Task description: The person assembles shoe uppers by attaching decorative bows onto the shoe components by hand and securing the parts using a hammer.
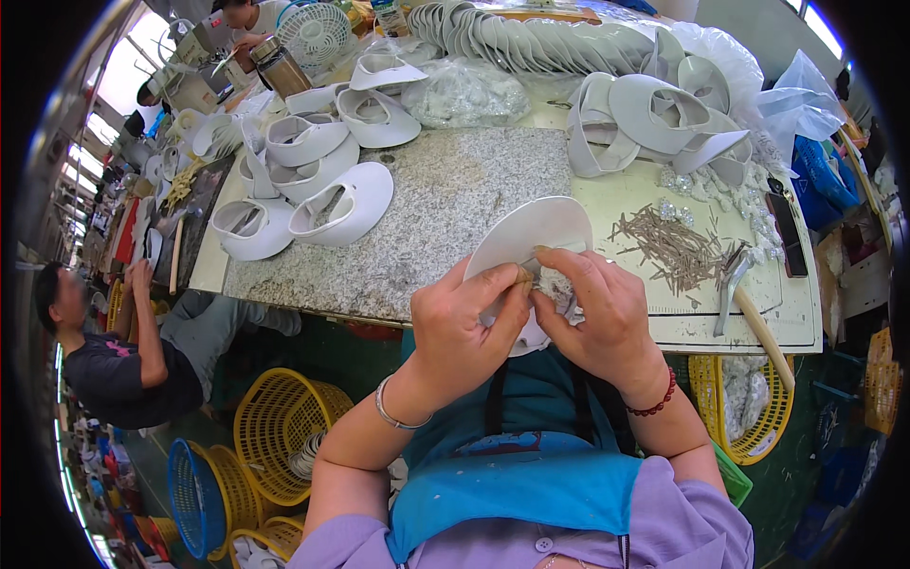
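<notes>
Above my lap, at the near edge of the table, I hold a white curved piece that looks like a shoe upper. My left hand pinches its lower edge between thumb and fingers. From the other side, my right hand is closed on the same piece, its thumb and forefinger near the left fingertips. The fingers partly hide the lower part of the piece. Similar white shoe uppers lie in a group to the left, and more uppers are piled at the far right.
A granite slab covers the middle table. To the right lie brown strips, a wooden-handled hammer and a dark phone. Yellow baskets stand on the floor. Another person sits at left.
</notes>
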The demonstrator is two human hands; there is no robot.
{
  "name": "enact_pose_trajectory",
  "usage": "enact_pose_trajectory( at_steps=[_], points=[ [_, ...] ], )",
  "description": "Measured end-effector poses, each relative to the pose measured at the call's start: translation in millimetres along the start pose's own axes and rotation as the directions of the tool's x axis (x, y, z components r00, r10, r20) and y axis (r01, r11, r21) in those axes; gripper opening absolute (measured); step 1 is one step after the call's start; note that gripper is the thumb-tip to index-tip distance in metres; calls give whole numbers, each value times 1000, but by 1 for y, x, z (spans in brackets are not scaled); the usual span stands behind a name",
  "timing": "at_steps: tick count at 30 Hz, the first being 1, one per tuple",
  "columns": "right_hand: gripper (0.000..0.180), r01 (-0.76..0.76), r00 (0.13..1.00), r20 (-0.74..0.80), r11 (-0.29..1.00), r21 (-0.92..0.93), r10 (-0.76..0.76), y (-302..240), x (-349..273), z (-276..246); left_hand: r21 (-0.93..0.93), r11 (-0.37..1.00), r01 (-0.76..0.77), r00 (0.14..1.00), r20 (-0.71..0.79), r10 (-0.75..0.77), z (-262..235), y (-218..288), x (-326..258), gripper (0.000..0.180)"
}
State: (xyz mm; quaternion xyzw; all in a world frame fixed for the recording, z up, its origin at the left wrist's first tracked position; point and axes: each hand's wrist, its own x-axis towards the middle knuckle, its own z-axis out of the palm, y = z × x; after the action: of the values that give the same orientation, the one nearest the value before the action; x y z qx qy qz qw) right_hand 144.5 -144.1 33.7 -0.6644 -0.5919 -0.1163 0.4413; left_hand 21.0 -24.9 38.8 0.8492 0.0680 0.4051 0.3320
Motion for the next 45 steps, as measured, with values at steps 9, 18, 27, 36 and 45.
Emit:
enact_pose_trajectory(
  at_steps=[9,18,27,36,45],
  points=[
    [36,77,996,-45,997,-27,-78,7,-5,3,43,999,-7,1000,14,6,1,-2,-2,17],
    [36,-122,993,23,972,199,119,-4,-4,-4,15,996,-91,996,-20,91,4,-5,0,19],
    [31,-28,997,-69,996,85,34,0,-7,1,-9,992,-125,992,-28,125,5,-3,-2,16],
    [21,-229,972,93,955,188,215,-7,-6,-11,88,973,-213,977,-4,214,5,-1,-7,19],
    [22,-81,993,-74,982,171,95,-4,-9,5,-10,991,-130,991,-34,130,6,2,-6,15]
  ],
)
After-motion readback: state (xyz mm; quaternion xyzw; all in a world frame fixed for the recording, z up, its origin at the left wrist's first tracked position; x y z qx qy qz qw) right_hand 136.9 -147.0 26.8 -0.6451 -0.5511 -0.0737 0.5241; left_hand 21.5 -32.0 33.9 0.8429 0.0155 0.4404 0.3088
